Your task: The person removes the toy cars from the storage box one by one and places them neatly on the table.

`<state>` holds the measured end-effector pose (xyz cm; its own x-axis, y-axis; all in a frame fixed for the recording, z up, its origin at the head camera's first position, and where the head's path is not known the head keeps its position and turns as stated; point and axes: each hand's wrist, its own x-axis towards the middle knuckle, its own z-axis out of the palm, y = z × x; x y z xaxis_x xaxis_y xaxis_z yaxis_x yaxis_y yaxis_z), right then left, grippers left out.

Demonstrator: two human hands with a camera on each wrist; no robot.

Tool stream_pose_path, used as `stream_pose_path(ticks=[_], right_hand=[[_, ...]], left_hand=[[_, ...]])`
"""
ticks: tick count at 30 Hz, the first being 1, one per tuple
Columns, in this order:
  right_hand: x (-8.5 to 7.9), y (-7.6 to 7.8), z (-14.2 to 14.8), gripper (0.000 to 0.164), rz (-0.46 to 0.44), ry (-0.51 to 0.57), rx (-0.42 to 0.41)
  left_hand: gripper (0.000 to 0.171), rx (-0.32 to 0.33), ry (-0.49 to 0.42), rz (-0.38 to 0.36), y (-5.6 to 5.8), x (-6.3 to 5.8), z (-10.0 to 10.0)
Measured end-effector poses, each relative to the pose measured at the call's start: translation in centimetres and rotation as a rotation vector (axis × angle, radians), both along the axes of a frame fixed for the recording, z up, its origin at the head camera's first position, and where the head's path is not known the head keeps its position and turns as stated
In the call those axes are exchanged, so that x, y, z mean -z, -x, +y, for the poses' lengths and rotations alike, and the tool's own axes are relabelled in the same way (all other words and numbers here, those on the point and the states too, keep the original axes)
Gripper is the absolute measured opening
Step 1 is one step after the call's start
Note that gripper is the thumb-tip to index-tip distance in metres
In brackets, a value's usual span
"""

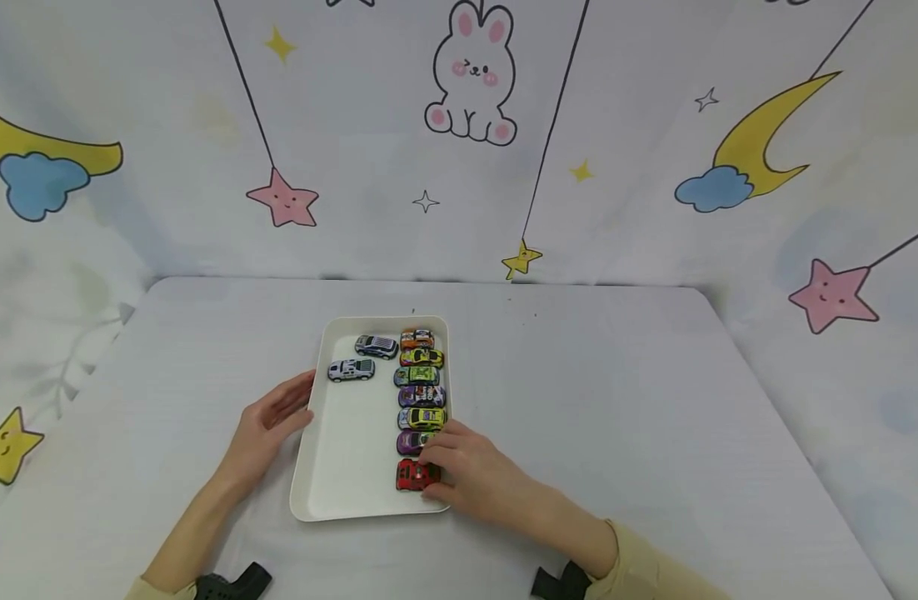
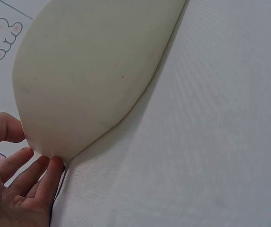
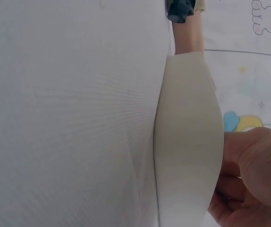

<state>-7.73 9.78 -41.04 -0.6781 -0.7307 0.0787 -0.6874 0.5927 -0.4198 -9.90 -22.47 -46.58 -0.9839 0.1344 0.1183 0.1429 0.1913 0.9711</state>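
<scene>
A white tray [image 1: 346, 483] lies on the table, its outer wall large in both wrist views. Along its right side several toy cars form a column, from an orange car [image 1: 417, 338] at the back to a red toy car [image 1: 412, 475] at the front. My right hand [image 1: 477, 475] reaches over the right rim and pinches the red car between thumb and fingers, beside a purple car [image 1: 410, 442]. With its fingertips, my left hand [image 1: 260, 433] touches the tray's left wall. The right fingertips are hidden behind the tray wall [image 3: 187, 137] in the right wrist view.
Two silver-grey toy cars, a rear one [image 1: 376, 347] and a front one [image 1: 351, 370], sit at the tray's back left. White cloth [image 1: 616, 400] covers the table. Behind it hangs a printed backdrop [image 1: 369, 150] with a rabbit, stars and moons.
</scene>
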Motion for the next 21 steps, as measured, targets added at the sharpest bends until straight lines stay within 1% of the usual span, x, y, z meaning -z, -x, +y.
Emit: stream_pose_path(ticks=[6,8,11,17,21], right_hand=[[-0.08,-0.06,-0.12,0.024,-0.083,0.001,0.037],[-0.11,-0.05,-0.07,0.024,-0.09,0.004,0.04],[-0.07,-0.02,0.02,0.025,-0.071,0.02,0.023],[0.16,0.09,0.29,0.025,0.001,0.049,-0.042],[0.11,0.16,0.49,0.026,0.031,0.069,-0.082]], left_hand=[[0.051,0.004,-0.001,0.001,-0.07,-0.01,-0.05],[0.051,0.005,0.002,0.004,-0.04,0.02,-0.05],[0.051,0.005,0.004,0.012,0.0,0.1,-0.09],[0.051,0.007,-0.004,0.019,-0.09,0.14,-0.11],[0.051,0.003,0.014,0.016,-0.08,0.14,-0.06]])
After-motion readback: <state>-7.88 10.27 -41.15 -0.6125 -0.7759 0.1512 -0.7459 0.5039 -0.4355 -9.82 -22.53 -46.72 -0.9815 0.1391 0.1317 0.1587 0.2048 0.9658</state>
